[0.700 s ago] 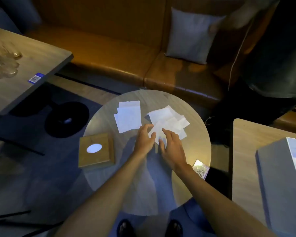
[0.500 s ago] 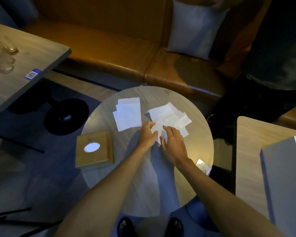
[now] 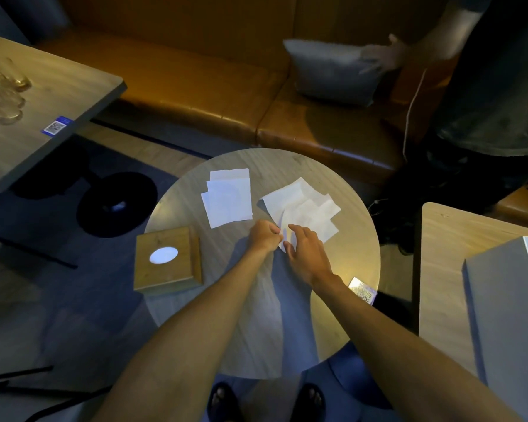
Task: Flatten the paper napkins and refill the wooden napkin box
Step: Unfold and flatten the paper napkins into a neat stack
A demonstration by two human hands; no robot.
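Café or restaurant: leather banquette (image 3: 214, 86), QR-stickered tables (image 3: 40, 95), napkin box (image 3: 168, 260).

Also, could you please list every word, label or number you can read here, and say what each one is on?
No text here can be read.
Blue and white sticker on the rectangular table: a code pattern, print too small to read.
Shiny card at the round table's edge: a code pattern, too blurred to read.
Wooden box, napkins: no print visible.

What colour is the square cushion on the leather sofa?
Pale grey square cushion, plain, best seen in the head view.
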